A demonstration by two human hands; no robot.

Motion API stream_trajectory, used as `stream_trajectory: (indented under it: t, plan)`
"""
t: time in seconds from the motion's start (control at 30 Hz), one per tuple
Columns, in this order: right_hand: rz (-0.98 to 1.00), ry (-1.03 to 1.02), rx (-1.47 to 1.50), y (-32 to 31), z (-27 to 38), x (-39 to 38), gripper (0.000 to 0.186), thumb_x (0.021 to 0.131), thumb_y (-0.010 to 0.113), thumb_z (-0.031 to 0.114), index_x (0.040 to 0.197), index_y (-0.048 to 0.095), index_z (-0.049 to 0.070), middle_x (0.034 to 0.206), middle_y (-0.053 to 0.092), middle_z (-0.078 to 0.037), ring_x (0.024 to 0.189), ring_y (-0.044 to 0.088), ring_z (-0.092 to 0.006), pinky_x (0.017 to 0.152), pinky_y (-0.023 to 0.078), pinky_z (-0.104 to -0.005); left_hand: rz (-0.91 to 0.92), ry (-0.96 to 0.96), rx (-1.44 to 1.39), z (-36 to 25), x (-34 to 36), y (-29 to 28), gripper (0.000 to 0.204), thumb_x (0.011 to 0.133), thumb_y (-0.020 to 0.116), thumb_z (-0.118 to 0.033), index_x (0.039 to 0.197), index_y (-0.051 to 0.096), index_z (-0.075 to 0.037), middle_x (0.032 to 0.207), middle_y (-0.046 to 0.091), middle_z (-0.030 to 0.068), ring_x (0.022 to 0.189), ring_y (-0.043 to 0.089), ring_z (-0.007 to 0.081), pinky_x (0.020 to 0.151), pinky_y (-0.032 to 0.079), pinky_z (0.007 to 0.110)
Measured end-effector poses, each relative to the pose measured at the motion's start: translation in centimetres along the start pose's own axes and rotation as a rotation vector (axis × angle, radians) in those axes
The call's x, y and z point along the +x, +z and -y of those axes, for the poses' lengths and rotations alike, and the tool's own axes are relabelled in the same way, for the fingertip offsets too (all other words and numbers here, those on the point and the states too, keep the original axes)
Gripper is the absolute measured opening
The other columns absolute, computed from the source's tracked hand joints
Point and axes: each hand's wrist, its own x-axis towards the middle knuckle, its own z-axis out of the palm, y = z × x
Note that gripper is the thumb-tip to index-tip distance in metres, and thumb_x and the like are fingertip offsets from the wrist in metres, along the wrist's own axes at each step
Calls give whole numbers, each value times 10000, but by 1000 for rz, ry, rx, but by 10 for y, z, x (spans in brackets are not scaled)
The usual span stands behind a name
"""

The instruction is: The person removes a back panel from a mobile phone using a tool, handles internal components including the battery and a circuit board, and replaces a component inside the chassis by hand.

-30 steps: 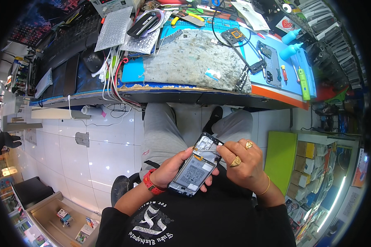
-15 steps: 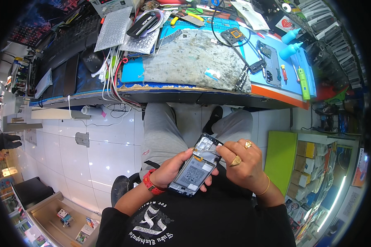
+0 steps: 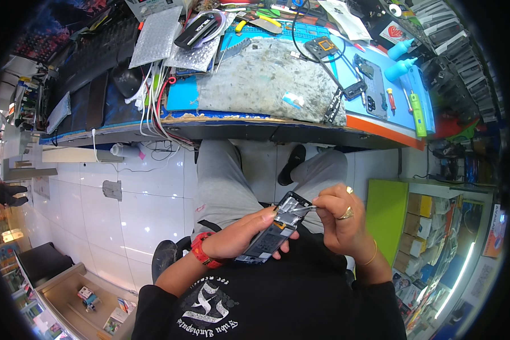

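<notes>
In my left hand (image 3: 236, 236) lies an opened smartphone (image 3: 266, 242), tilted above my lap, its battery and inner parts bare. The thumb presses on its near-left edge, and fingertips show past the opposite edge. My right hand (image 3: 343, 222) pinches a pair of silver tweezers (image 3: 306, 209). Their tips reach over the silvery upper part of the phone, just above an orange flex cable (image 3: 279, 225). Whether the tips touch a part is too small to tell.
Ahead stands a workbench with a stained grey mat (image 3: 260, 79). On its right lie a phone frame (image 3: 354, 89), a red screwdriver (image 3: 391, 99), a green pen-like tool (image 3: 417, 116) and blue bottles (image 3: 399, 69). Bubble-wrap pouches (image 3: 156, 37) and cables sit left. A green panel (image 3: 386, 221) stands right.
The phone has tilted and shifted slightly right. My right hand has moved a little right and turned, and the tweezers now point more sideways. My left thumb has slid forward with the phone.
</notes>
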Motion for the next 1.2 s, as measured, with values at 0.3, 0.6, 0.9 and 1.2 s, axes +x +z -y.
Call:
stream_trajectory:
  t: [0.3,0.6,0.9,1.2]
  plan:
    - [273,-339,11,-12,2,27,153,742,756,166,891,722,153,660,405,22,543,481,-130,496,383,-286,82,35,411,-4,0,8,546,1113,364,-412,1508,392,-36,1247,561,48,1003,555,117,870,517,297]
    - [243,-387,47,-8,-4,21,203,720,751,139,922,732,123,646,398,30,534,468,-125,478,365,-278,75,-6,389,7,-7,6,732,1082,219,-589,1585,308,-65,1261,557,70,1051,560,147,905,519,315]
    - [195,-334,41,-3,-6,17,193,672,753,112,858,711,145,643,377,18,528,453,-135,469,365,-288,106,-66,341,2,-7,5,701,1098,225,-541,1612,247,-64,1325,519,86,1099,558,166,930,523,334]
    - [232,-384,-95,-2,-4,14,93,735,695,116,800,663,174,654,304,13,545,414,-128,482,308,-278,37,30,464,3,-5,12,612,1122,286,-411,1603,264,-35,1269,548,85,1052,559,166,892,522,326]
